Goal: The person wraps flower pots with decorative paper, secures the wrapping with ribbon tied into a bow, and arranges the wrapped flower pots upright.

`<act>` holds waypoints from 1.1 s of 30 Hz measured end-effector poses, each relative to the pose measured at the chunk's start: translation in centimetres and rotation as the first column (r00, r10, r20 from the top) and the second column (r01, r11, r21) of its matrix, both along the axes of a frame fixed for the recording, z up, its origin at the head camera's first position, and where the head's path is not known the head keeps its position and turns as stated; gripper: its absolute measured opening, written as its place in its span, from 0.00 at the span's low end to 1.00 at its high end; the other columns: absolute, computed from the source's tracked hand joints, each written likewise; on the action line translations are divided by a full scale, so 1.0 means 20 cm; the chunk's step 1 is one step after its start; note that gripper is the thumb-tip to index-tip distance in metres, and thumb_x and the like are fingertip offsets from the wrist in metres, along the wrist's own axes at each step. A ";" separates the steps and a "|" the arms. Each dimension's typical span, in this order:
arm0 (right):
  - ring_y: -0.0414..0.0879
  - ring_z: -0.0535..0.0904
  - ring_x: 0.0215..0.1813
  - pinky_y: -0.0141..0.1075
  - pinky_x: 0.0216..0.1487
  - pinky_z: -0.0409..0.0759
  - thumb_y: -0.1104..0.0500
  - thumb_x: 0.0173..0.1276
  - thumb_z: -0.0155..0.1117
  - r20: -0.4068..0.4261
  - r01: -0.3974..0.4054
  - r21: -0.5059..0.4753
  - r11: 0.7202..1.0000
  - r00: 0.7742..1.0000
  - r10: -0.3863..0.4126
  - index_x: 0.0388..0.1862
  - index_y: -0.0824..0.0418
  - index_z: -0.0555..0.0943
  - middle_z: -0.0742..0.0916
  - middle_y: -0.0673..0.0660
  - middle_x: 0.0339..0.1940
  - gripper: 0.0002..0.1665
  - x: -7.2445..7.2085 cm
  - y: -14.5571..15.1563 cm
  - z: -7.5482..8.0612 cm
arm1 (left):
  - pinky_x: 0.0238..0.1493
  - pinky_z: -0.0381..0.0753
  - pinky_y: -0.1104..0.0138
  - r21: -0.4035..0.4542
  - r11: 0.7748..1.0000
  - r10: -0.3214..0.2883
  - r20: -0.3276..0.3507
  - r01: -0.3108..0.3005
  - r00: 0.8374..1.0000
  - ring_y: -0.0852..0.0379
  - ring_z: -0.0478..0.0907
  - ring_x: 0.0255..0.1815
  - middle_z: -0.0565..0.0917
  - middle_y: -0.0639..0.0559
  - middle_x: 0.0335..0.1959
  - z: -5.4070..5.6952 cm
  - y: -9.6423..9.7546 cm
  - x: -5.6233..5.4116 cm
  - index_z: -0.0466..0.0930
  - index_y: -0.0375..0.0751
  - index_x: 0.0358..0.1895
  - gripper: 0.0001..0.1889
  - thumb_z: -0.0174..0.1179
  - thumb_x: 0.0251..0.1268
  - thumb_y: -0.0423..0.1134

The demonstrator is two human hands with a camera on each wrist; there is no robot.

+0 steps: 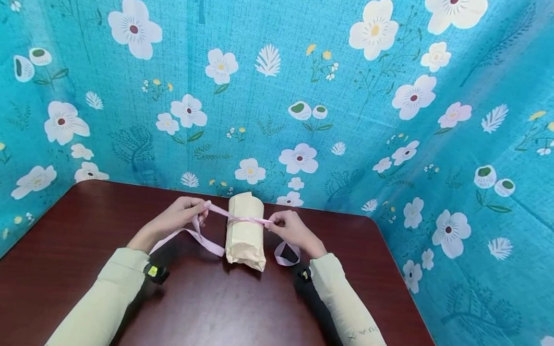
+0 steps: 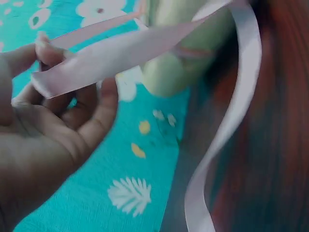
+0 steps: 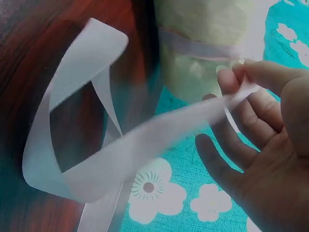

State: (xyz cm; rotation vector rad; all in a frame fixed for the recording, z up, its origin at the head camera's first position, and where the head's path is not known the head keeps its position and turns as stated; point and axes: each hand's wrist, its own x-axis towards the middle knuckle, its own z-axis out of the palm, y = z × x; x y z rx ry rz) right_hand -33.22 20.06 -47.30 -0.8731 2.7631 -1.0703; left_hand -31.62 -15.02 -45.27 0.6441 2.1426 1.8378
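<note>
A bundle wrapped in cream paper (image 1: 245,239) lies lengthwise near the far edge of the table, its near end folded and crumpled. Pink ribbon (image 1: 245,220) passes across its upper half. To the left of the bundle, my left hand (image 1: 186,213) pinches one length of ribbon between thumb and fingers; a loose tail hangs from it down to the tabletop. On the other side my right hand (image 1: 295,230) pinches the ribbon close to the paper. From there another tail (image 3: 72,121) curls in a loop over the table, as the right wrist view shows.
The dark red-brown table (image 1: 232,312) runs under both forearms. A turquoise cloth with flower prints (image 1: 266,104) hangs behind its far edge and along the right. Each wrist carries a small black device (image 1: 156,273) on a strap.
</note>
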 end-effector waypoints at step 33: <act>0.43 0.74 0.28 0.33 0.30 0.71 0.56 0.78 0.58 -0.024 0.091 -0.178 0.980 0.995 -0.097 0.40 0.62 0.87 0.85 0.63 0.29 0.13 0.09 -0.06 0.27 | 0.39 0.83 0.71 0.366 0.920 0.190 -0.108 -0.139 0.976 0.60 0.87 0.39 0.88 0.32 0.44 0.00 0.58 0.04 0.69 0.26 0.65 0.20 0.57 0.75 0.31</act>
